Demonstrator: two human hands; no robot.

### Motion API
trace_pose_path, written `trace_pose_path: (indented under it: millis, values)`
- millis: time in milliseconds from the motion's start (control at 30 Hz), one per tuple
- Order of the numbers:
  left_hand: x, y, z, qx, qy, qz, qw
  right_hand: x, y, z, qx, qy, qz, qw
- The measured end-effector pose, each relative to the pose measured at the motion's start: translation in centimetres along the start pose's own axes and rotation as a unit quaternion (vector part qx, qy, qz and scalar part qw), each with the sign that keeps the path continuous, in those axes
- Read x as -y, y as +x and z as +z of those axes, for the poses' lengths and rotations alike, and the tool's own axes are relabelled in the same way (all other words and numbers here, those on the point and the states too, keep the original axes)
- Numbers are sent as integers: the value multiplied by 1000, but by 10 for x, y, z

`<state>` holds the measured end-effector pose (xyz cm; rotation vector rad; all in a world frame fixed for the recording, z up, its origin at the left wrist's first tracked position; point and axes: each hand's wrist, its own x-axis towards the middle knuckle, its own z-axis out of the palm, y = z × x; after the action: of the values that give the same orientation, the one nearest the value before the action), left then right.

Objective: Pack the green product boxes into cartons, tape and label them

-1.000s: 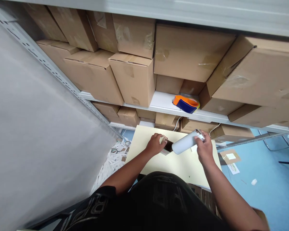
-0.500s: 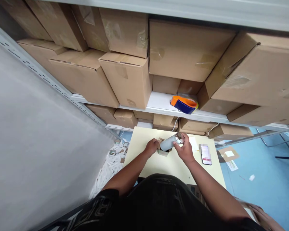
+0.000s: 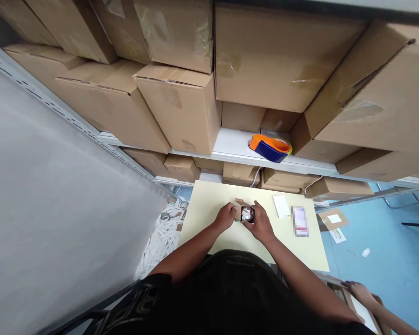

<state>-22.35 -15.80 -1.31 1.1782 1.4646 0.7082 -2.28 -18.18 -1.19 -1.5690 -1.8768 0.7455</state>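
A white bottle with a shiny metal top (image 3: 247, 213) stands upright inside a small cardboard box (image 3: 238, 204) on the pale yellow table (image 3: 209, 204). Only the bottle's top shows. My right hand (image 3: 260, 222) is closed around the bottle's upper end. On the box's left side, my left hand (image 3: 226, 216) grips the cardboard. Both hands meet over the box near the table's middle.
A white card (image 3: 281, 205) and a phone (image 3: 299, 220) lie to the right on the table. An orange and blue tape dispenser (image 3: 269, 147) sits on the shelf among stacked cartons (image 3: 181, 104). Paper strips and tape rolls (image 3: 162, 235) litter the floor at left. Another person's hand (image 3: 358, 291) shows at lower right.
The bottle went from slanted, held out to the right, to upright and sunk into the box. My right hand moved left with it. The left hand stayed on the box.
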Motion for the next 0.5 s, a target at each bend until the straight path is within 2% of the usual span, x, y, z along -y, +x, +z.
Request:
trace_pose_path:
  millis: [67,167,233,300,367,433,500]
  values:
    - [0,-2,-2,-8,14,-1,1000,-6,-7,-5,10,31,23,999]
    - [-2,-5,-4,-2,-1,25,1000,-13,-20,-16,-13,100,84,991]
    - [-2,-7,-1,32,-23,73,997,-16,-28,-19,-2,132,77,988]
    - [-2,-5,4,55,-24,108,992,-16,-33,-18,24,115,32,993]
    - [-1,0,9,40,-14,79,996,-14,-34,-15,34,67,5,997]
    - [-1,8,11,30,-34,0,999,-11,-33,-12,27,26,4,999]
    - [-3,17,9,85,-86,-44,992,-8,-29,-10,20,8,6,1000]
